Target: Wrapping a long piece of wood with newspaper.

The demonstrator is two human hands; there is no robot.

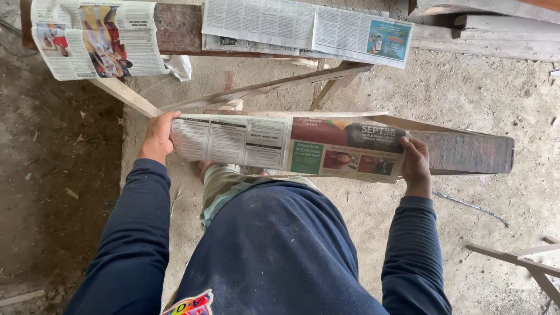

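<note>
the left hand and right hand are each clasping one end of the newspaper sheet. the sheet is lying over the long plank, its long axis running crosswise between both hands, above the dirt floor.

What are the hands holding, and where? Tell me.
A newspaper sheet laid over a plank: left hand at its left end, right hand at its right end.

Newspaper sheet: you see it folded lengthwise over the reddish-brown wooden board, lying level before you.
</note>
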